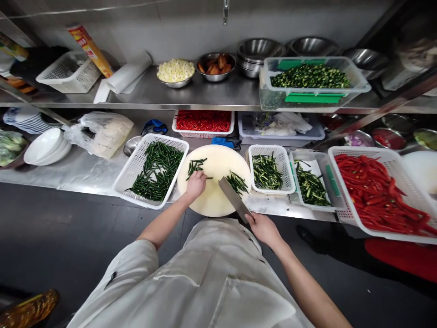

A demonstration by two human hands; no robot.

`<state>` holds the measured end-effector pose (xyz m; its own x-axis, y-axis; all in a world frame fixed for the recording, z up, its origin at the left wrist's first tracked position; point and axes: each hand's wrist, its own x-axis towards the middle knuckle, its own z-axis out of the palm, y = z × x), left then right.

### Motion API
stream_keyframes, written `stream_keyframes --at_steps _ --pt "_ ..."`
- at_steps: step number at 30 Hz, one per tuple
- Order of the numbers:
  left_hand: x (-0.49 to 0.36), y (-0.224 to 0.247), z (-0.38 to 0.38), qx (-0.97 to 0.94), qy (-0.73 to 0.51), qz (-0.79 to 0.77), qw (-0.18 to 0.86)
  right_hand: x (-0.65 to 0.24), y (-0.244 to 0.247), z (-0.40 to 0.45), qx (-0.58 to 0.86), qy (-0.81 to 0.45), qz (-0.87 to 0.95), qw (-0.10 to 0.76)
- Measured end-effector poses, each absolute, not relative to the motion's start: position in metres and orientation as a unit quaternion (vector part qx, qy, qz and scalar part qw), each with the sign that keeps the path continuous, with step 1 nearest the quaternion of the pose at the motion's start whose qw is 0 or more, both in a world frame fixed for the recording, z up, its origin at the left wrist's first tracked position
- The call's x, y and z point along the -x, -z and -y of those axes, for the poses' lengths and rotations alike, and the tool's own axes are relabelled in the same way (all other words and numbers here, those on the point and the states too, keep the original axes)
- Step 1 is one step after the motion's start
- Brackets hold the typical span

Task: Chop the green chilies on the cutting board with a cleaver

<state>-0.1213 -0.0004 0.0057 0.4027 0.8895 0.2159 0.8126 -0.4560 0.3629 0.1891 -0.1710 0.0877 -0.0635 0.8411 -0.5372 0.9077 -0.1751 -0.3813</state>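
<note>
On the round cutting board point(218, 205), my left hand point(197, 184) is closed with a thin green chili point(209, 177) sticking out from its fingertips. A few more green chilies point(196, 165) lie just beyond those fingers. My right hand point(263, 228) grips the handle of a cleaver point(234, 198), whose blade slants across the board's right half. Against the far side of the blade rests a small pile of green chili pieces point(238, 183). Left of the board stands a white basket point(118, 184) of green chilies; to its right, a smaller white basket point(290, 184) holds cut ones.
A clear tub point(336, 202) of cut chilies and a large basket point(357, 214) of red chilies stand at the right. Behind the board is a basket point(203, 134) of cut red chilies. A steel shelf point(211, 98) overhangs the back. Someone's leg point(341, 248) shows lower right.
</note>
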Motion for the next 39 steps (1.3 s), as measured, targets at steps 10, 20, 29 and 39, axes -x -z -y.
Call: stream_keyframes --at_steps 10,20,29,39 --pt "0.069 0.028 0.086 -0.886 -0.225 -0.330 0.234 -0.174 -0.111 0.170 -0.669 0.325 -0.661 0.100" --pt "0.087 0.006 0.055 -0.901 -0.185 -0.344 0.189 -0.125 -0.078 0.107 -0.697 0.314 -0.645 -0.006" --pt "0.155 -0.009 -0.020 -0.712 -0.258 -0.645 0.102 -0.177 -0.083 0.171 -0.618 0.421 -0.664 0.005" --pt "0.089 0.011 0.061 -0.878 -0.206 -0.369 0.226 -0.164 -0.093 0.163 -0.687 0.335 -0.644 0.045"
